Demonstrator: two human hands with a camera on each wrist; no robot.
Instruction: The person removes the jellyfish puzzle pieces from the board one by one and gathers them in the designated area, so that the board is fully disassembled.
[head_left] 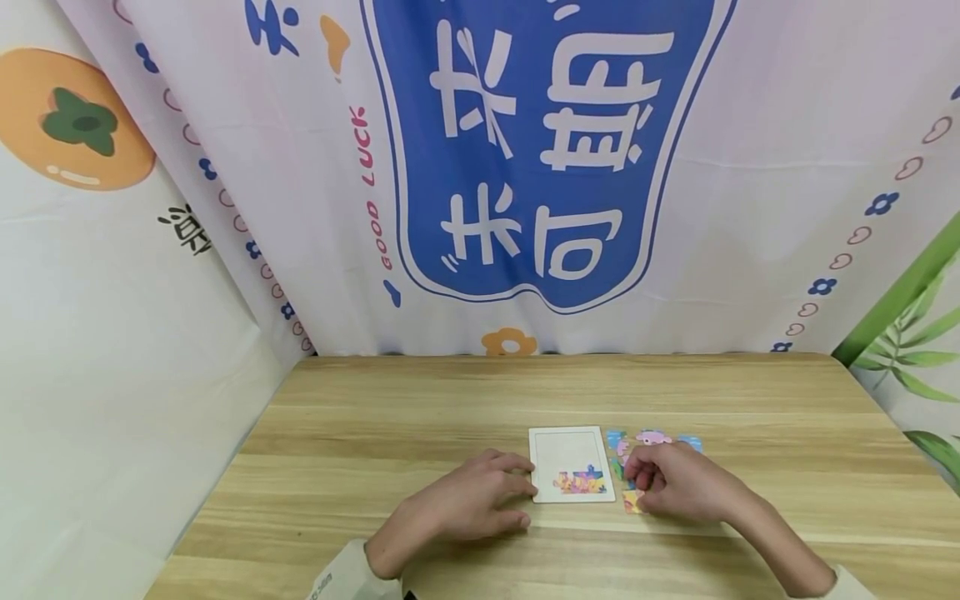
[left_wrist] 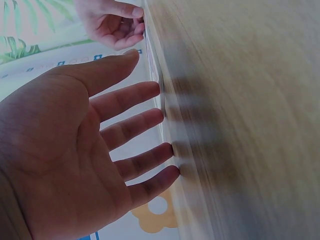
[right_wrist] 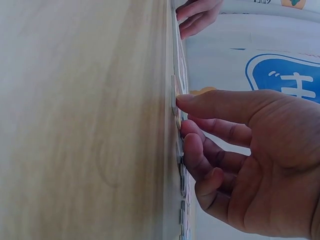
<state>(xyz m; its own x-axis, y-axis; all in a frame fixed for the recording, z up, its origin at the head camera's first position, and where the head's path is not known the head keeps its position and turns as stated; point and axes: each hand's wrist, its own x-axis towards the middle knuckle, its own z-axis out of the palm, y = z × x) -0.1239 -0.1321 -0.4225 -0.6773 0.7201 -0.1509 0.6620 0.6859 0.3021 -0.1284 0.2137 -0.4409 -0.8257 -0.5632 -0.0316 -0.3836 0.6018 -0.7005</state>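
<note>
A white puzzle board (head_left: 564, 446) lies flat on the table, with a joined colourful patch of puzzle pieces (head_left: 583, 481) at its lower right. My left hand (head_left: 487, 492) rests at the board's left edge, fingers spread and fairly straight, fingertips touching the rim; in the left wrist view the palm (left_wrist: 55, 145) shows and nothing is held. Just right of the board, my right hand (head_left: 686, 482) pinches a yellow puzzle piece (head_left: 632, 501) low at the table. The right wrist view shows its thumb on the piece's edge (right_wrist: 174, 95), the other fingers curled.
Loose puzzle pieces (head_left: 654, 437) in blue and pink lie beyond and partly under the right hand. The wooden table (head_left: 360, 467) extends to both sides. A printed curtain (head_left: 750, 250) hangs along its back edge, and another white cloth (head_left: 112, 333) hangs on the left.
</note>
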